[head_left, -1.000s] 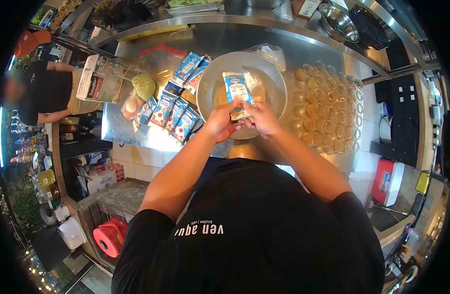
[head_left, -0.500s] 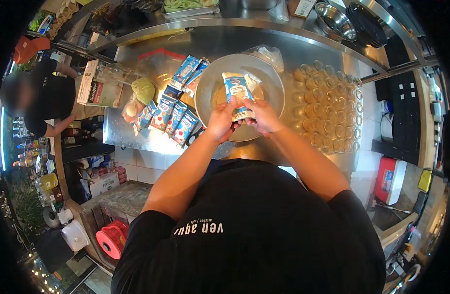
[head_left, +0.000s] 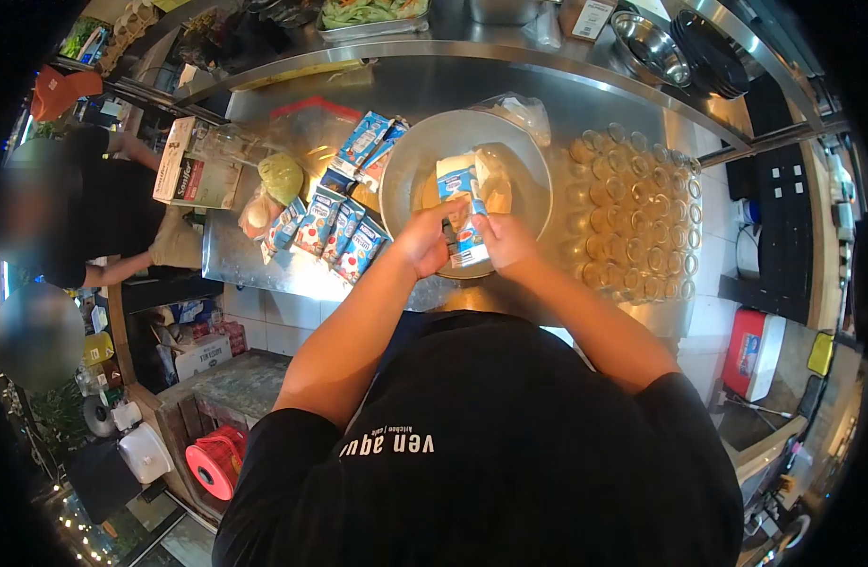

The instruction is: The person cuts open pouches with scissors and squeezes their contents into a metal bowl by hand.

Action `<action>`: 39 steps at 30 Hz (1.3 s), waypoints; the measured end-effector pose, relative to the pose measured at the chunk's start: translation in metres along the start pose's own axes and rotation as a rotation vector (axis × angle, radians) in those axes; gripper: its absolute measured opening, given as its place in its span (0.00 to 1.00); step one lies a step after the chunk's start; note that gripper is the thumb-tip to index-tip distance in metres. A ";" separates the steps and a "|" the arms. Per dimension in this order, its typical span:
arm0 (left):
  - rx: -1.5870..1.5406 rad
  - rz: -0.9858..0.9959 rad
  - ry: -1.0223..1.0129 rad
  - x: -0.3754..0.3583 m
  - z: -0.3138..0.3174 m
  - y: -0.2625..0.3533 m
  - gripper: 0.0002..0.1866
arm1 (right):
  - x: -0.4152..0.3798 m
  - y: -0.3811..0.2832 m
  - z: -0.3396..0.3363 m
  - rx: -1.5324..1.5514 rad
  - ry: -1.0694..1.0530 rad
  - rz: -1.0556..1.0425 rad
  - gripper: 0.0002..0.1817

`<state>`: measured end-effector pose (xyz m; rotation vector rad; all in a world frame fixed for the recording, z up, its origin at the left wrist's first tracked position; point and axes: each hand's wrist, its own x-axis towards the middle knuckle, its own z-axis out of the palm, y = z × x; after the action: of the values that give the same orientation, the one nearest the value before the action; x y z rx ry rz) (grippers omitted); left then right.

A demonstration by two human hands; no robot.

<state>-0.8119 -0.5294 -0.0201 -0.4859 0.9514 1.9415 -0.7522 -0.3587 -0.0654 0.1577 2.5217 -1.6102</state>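
Observation:
My left hand and my right hand are both closed on the near end of a blue and white cream carton. It looks creased and squeezed between my fingers, its far end pale and pointing away from me. Beneath it is a wide metal bowl, with pale, creamy stuff in it just beyond the carton. Left of the bowl, several similar cartons lie in a loose group.
Several rows of glass jars stand right of the bowl. A green bag and a cardboard box are at the left, where a person in black stands. The steel shelf edge crosses the far side.
The carton, flatter and facing up before, is now creased and folded in my hands, its near part turned. The person at the left has shifted, with an arm lower.

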 end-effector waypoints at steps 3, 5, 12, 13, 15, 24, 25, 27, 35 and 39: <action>0.236 0.099 0.209 0.008 0.007 -0.008 0.25 | -0.007 -0.027 -0.001 -0.111 -0.025 -0.007 0.27; 0.329 0.216 0.359 0.011 0.016 -0.016 0.35 | -0.009 -0.031 0.004 -0.171 -0.023 -0.151 0.26; 0.465 0.175 0.349 0.025 -0.001 -0.020 0.35 | -0.009 0.000 0.017 0.369 -0.256 0.125 0.26; 0.497 0.227 0.343 0.028 -0.003 -0.019 0.35 | -0.008 0.005 0.020 0.484 -0.237 0.201 0.26; 0.532 0.281 0.337 0.026 0.004 -0.016 0.35 | -0.006 -0.007 0.018 0.601 -0.216 0.275 0.25; 0.277 0.343 0.452 0.012 0.027 -0.029 0.29 | 0.002 -0.011 -0.005 0.744 -0.310 0.459 0.19; 0.219 0.370 0.453 0.012 0.030 -0.030 0.28 | 0.002 -0.007 0.000 0.742 -0.315 0.458 0.19; 0.156 0.400 0.462 0.017 0.028 -0.035 0.26 | 0.002 0.000 0.014 0.878 -0.176 0.535 0.16; 0.132 0.193 0.144 0.012 0.002 -0.029 0.18 | 0.009 0.025 0.006 0.763 -0.172 0.299 0.14; 0.381 0.123 0.010 0.006 -0.009 -0.023 0.15 | 0.002 -0.002 -0.034 0.814 -0.374 0.384 0.13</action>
<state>-0.7960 -0.5262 -0.0396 -0.2204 1.3476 1.8057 -0.7569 -0.3290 -0.0496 0.3555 1.3561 -2.1248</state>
